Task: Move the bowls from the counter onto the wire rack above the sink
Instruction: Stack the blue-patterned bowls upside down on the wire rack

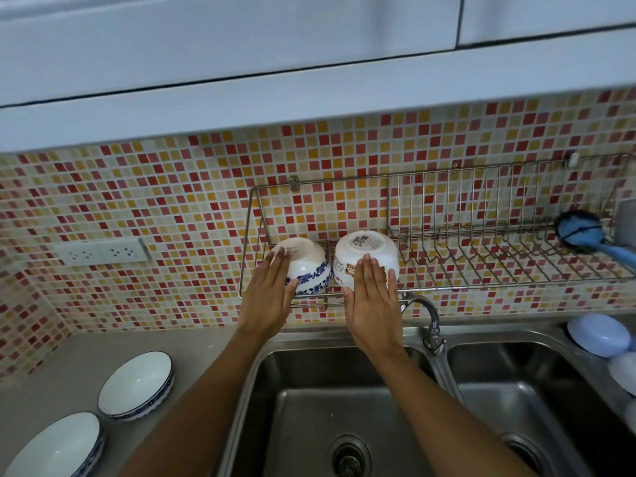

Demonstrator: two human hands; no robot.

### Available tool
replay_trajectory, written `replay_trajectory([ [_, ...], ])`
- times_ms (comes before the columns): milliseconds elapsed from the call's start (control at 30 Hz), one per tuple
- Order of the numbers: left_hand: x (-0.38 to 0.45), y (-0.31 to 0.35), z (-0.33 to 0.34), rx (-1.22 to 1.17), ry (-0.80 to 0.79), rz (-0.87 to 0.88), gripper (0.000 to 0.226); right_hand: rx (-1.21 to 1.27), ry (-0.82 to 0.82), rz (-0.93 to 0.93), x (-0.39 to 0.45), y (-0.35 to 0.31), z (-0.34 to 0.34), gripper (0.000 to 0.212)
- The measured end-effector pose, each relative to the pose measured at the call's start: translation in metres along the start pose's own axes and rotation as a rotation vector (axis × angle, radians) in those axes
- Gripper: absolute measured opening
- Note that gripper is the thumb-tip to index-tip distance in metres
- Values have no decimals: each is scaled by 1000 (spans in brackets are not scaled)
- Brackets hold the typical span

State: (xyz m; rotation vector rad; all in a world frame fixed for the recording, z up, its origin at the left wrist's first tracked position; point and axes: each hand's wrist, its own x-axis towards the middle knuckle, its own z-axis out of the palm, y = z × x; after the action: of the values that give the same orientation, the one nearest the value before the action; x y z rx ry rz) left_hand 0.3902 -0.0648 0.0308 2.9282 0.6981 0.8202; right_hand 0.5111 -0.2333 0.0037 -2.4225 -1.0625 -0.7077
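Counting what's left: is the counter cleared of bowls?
No, two bowls sit on the counter left of the sink.

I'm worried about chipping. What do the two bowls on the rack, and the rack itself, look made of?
The blue-patterned bowl looks like glazed ceramic: glossy white with painted blue flowers. The cartoon bowl has a duller, smoother white with a printed label on its base, so possibly melamine or plastic; I can't be sure. The wire rack looks like bright, shiny metal rod, likely steel.
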Motion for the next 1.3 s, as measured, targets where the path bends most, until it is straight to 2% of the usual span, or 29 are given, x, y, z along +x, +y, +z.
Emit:
replay_trajectory([
  [200,-39,-3,13,90,-11,-52,61,116,22,36,-41,-4,10,56],
  [333,-59,-11,22,130,21,-59,64,156,-109,51,-72,-15,29,63],
  [433,-75,-9,24,77,-20,-59,67,152,-255,38,-92,-26,45,63],
  [533,-107,-20,27,32,-94,-159,68,166,-419,40,-113,-39,61,61],
  [667,-166,-71,15,6,-145,-345,71,179,-599,-89,-132,-65,77,62],
  [767,-201,-105,0,-32,-127,-464,80,239,-632,-148,-131,-86,83,67],
  [867,-245,-145,-14,17,-150,-633,83,287,-681,-218,-129,-133,96,67],
  [1000,-287,-209,-46,53,-182,-857,82,389,-712,-230,-134,-229,107,69],
  [1100,-309,-251,-66,23,-142,-947,84,426,-759,-266,-138,-294,108,67],
  [1300,-342,-314,-75,-150,-56,-1052,67,617,-868,-186,-147,-389,115,65],
])
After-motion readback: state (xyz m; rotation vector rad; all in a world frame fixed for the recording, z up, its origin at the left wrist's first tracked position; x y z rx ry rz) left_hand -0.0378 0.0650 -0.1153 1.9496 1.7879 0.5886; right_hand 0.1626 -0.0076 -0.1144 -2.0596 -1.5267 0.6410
